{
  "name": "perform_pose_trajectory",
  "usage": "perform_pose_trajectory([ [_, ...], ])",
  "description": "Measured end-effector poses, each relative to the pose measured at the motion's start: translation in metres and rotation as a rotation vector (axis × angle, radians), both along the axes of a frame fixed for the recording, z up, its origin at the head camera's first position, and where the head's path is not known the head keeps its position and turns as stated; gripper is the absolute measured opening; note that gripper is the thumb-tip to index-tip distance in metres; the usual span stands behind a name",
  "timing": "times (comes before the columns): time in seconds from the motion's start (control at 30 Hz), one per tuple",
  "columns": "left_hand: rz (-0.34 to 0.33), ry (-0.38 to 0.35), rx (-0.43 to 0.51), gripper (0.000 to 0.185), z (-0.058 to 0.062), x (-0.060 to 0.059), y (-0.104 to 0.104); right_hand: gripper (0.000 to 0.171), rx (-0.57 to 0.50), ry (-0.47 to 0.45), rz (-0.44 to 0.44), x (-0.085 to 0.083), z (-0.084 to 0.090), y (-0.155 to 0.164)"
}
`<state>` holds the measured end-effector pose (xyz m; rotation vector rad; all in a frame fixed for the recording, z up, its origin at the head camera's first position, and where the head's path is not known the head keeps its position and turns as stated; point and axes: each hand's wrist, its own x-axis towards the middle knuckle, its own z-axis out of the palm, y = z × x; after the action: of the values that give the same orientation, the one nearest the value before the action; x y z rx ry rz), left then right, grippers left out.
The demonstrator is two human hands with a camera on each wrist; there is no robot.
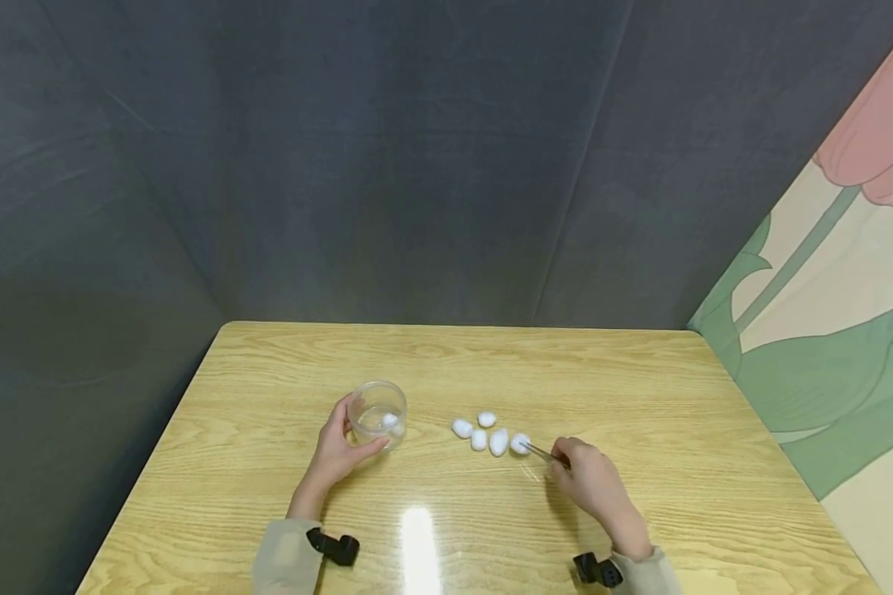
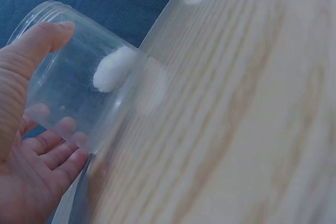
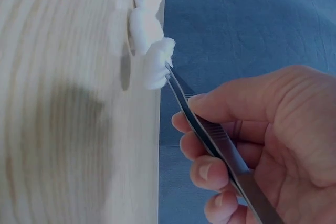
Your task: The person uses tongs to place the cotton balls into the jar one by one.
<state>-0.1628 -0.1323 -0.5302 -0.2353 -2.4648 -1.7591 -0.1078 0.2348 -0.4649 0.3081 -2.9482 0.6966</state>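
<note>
On the wooden tabletop (image 1: 640, 388), the left hand (image 1: 336, 453) curls round a clear jar (image 1: 377, 413), steadying it with one cotton ball (image 2: 113, 69) inside. The right hand (image 1: 591, 483) pinches metal tweezers (image 3: 210, 135), tips closing on the nearest cotton ball (image 1: 520, 444) of five loose ones lying just right of the jar.

Grey fabric backdrop (image 1: 387, 149) behind wooden table (image 1: 640, 388); floral wall (image 1: 848, 273).

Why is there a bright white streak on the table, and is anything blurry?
Head view: lamp glare on the glossy light wooden table. Left wrist view: wood grain smeared; clear plastic jar sharper. Right wrist view: metal tweezers crisp, white cotton balls soft.
</note>
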Motion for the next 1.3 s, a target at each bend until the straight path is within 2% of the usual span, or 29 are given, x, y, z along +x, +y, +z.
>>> perform_pose_trajectory([
  [0.07,0.002,0.033,-0.009,0.084,-0.002,0.000,0.000,0.017,-0.007,0.002,0.001,-0.001,0.001,0.001],
  [0.13,-0.001,0.036,-0.011,0.084,-0.002,-0.001,0.000,0.017,-0.011,0.005,0.001,-0.001,0.002,0.002],
  [0.37,-0.020,-0.050,0.009,0.082,0.040,0.014,0.007,0.016,-0.034,0.042,0.012,-0.001,0.008,0.001],
  [0.7,-0.018,-0.042,0.011,0.082,0.040,0.014,0.007,0.018,-0.038,0.111,0.024,-0.002,0.011,0.001],
  [1.3,-0.013,-0.049,0.009,0.082,0.041,0.015,0.008,0.018,-0.055,0.128,0.029,-0.008,0.021,-0.008],
])
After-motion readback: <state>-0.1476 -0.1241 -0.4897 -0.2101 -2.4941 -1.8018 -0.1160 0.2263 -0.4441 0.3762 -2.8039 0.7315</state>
